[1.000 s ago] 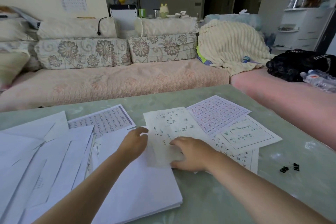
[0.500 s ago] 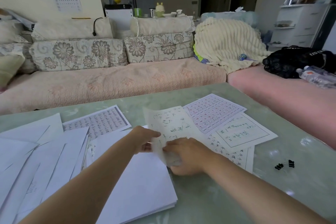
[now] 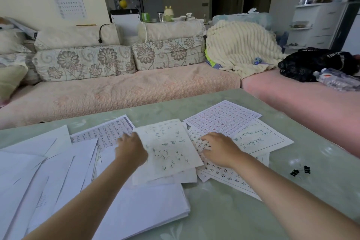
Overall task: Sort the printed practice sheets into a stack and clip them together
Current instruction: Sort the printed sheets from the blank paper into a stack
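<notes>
A cream sheet with handwritten characters (image 3: pixel 169 148) lies on the near white paper stack (image 3: pixel 146 208). My left hand (image 3: pixel 131 151) sits at that sheet's left edge with its fingers curled over it. Fingers spread, my right hand (image 3: pixel 220 149) presses flat on a printed character sheet (image 3: pixel 224 176) just to the right. Beyond it lie a pink grid sheet (image 3: pixel 224 117) and a framed sheet (image 3: pixel 261 138). Another grid sheet (image 3: pixel 109 132) shows at the left. Two black binder clips (image 3: pixel 300 170) rest on the green table (image 3: pixel 233 220) at the right.
Several blank white sheets (image 3: pixel 29 165) fan out over the table's left side. A pink sofa (image 3: pixel 126 91) runs along the far edge, with a black bag (image 3: pixel 311 64) and a water bottle (image 3: pixel 337 80) on the right section.
The handwritten sheet, pinched by both hands half a second ago, has moved left onto the white stack. My right hand let go and shifted right onto the printed character sheet.
</notes>
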A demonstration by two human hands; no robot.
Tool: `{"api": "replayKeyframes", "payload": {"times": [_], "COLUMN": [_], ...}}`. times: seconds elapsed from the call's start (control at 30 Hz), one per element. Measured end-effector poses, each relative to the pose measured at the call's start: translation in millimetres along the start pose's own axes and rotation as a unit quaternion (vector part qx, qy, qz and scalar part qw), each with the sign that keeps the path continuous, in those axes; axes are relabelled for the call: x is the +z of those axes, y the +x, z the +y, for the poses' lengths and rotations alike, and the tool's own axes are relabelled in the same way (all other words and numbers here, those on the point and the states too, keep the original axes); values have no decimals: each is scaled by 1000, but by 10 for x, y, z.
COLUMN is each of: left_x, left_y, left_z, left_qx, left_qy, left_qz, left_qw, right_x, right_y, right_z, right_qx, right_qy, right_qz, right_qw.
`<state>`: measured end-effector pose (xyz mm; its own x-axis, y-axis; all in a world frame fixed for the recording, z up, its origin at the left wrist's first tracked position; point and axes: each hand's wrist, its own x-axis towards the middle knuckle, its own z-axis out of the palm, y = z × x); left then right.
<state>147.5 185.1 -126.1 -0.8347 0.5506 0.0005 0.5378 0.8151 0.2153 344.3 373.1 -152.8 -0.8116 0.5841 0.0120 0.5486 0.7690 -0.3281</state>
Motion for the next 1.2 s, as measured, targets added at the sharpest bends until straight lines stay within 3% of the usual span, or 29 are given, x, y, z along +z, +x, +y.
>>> {"api": "replayKeyframes", "payload": {"times": [0.17,0.33,0.53,0.67,0.77,0.83,0.93,1.07,1.2], "left_x": [174,485,734,808,824,875,991,1064,1010], "left_y": [56,156,370,494,582,661,732,687,671], "left_z": [751,1456,1711,1734,1716,1700,1728,1837,1926], "left_qx": [194,317,322,329,340,341,326,308,316], "left_qy": [-110,-52,-42,-28,-16,2,38,22,-12], "left_qz": [0,-66,-134,-103,-90,-114,-130,-65,26], "left_qw": [975,945,936,938,936,933,936,949,948], "right_x": [-170,-112,-71,-58,-39,-38,-22,-101,-158], "right_y": [28,178,414,517,534,508,464,417,360], "right_z": [395,637,751,822,897,966,1138,1560,1730], "right_qx": [74,93,37,-7,5,49,138,305,326], "right_qy": [5,70,-25,-100,3,28,-94,-99,-85], "right_qz": [16,14,45,66,88,55,9,34,59], "right_qw": [997,993,998,993,996,997,986,946,940]}}
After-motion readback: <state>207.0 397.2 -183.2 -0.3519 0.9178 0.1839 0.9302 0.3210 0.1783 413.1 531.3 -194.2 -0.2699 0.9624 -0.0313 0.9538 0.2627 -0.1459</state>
